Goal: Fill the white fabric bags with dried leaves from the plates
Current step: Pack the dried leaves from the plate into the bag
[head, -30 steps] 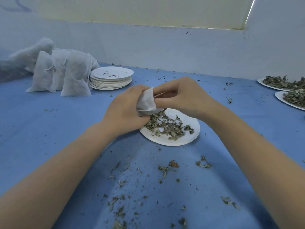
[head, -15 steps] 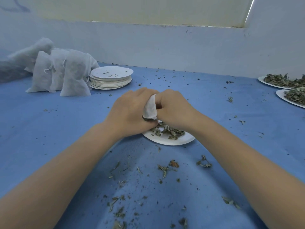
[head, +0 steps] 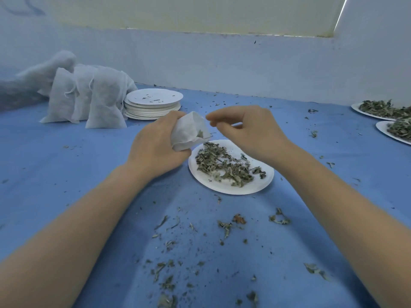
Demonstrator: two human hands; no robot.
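Note:
My left hand grips a small white fabric bag with its mouth turned to the right; a few dried leaves show inside the opening. My right hand hovers just right of the bag's mouth, fingers curled with the tips drawn together; whether they pinch leaves I cannot tell. Below both hands lies a white paper plate with a loose pile of dried leaves on it.
Several filled white bags lean together at the back left, beside a stack of empty plates. Two plates of leaves sit at the right edge. Leaf crumbs litter the blue cloth near me. A wall runs behind.
Both hands were pressed together low over the plate; they have risen and parted. The right hand has drawn away to the right, and the bag's mouth and the leaf pile now show.

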